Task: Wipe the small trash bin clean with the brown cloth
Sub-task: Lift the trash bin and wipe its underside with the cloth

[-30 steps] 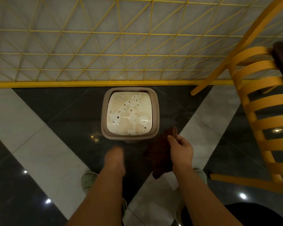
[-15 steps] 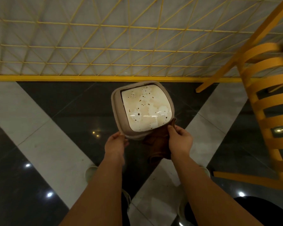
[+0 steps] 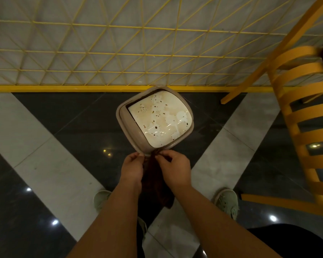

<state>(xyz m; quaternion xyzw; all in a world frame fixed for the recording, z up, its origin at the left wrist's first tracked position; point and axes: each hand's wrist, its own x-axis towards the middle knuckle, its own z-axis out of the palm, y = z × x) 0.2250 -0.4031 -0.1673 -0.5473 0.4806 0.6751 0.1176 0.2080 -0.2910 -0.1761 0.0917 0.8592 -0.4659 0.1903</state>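
Since a second ago, the small trash bin [image 3: 131,135] has turned and tilted. Left hand [image 3: 131,169] pinches its near rim; the brown cloth [image 3: 155,185] hangs between, clamped by the right hand [image 3: 175,168]. The stained lid [image 3: 160,120] lies just beyond both hands.

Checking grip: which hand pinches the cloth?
The right hand pinches the cloth at its top; the left hand grips the bin rim.
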